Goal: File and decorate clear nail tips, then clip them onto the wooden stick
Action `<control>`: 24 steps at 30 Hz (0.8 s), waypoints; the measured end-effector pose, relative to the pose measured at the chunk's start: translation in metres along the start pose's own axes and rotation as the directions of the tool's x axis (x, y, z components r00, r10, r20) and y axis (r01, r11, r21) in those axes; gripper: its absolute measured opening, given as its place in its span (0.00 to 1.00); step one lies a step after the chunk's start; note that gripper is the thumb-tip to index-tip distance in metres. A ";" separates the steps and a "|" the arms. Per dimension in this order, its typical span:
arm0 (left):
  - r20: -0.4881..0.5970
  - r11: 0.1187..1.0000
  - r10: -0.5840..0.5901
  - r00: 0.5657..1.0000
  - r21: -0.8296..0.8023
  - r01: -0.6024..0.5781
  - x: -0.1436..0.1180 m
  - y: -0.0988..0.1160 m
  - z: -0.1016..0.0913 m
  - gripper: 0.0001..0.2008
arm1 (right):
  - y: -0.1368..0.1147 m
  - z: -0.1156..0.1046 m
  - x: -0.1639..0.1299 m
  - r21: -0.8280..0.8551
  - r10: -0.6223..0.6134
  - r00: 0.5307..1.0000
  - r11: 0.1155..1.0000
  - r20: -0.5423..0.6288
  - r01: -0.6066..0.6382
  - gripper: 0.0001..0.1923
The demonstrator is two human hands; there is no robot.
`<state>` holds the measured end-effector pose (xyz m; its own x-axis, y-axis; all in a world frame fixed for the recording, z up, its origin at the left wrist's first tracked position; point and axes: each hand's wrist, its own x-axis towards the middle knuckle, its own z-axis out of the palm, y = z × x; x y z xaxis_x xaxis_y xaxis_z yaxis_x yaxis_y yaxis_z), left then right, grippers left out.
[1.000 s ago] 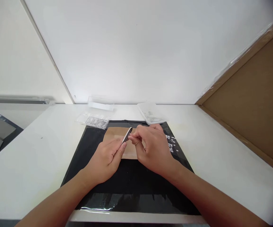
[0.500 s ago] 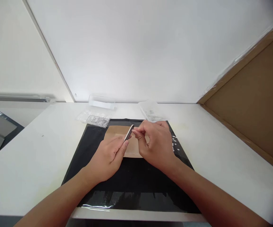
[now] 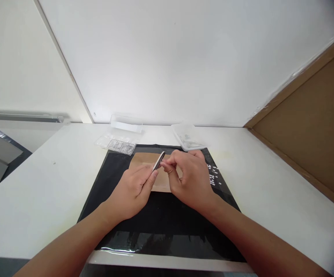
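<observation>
Between the thumb and fingers of my left hand is a small flat piece with a pale edge and a dark face, held tilted up on its edge. My right hand has thumb and forefinger pinched together against the dark side of that piece. Whatever sits in this pinch is too small to make out. Both hands are over a sheet of brown paper, which lies on a black mat. Several tiny white bits are scattered on the mat beside my right hand.
At the back left lies an open clear plastic case with dark printed markings. A second translucent tray with small contents stands behind my right hand. White walls close off the back of the white table; a brown framed board leans at right.
The view has shifted slightly. My right fingertips have moved a little down along the dark face of the flat piece. My left hand keeps the same hold.
</observation>
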<state>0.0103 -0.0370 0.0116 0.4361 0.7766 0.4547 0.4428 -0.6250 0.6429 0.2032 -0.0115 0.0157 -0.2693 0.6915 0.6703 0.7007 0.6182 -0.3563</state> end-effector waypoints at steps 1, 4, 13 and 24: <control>0.000 1.000 0.005 1.000 -0.003 -0.005 0.000 0.000 0.000 0.16 | 0.001 0.000 0.000 -0.009 0.025 0.999 1.000 -0.027 -0.025 0.11; 0.000 1.000 -0.008 1.000 -0.005 0.008 0.000 0.001 0.000 0.14 | 0.001 0.000 0.001 0.004 0.038 0.999 0.999 -0.039 -0.037 0.11; -0.004 0.999 -0.034 0.999 -0.015 0.034 0.000 -0.001 -0.002 0.18 | -0.005 0.002 -0.001 0.043 -0.018 1.000 0.999 0.009 0.018 0.11; 0.068 0.959 -0.222 0.973 -0.162 0.230 -0.001 0.000 -0.001 0.20 | 0.000 0.006 -0.001 0.084 -0.009 1.000 0.996 0.014 0.008 0.11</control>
<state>0.0090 -0.0383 0.0120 0.3791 0.8887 0.2578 0.3980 -0.4081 0.8216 0.1995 -0.0097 0.0106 -0.2848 0.6911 0.6642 0.6402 0.6529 -0.4048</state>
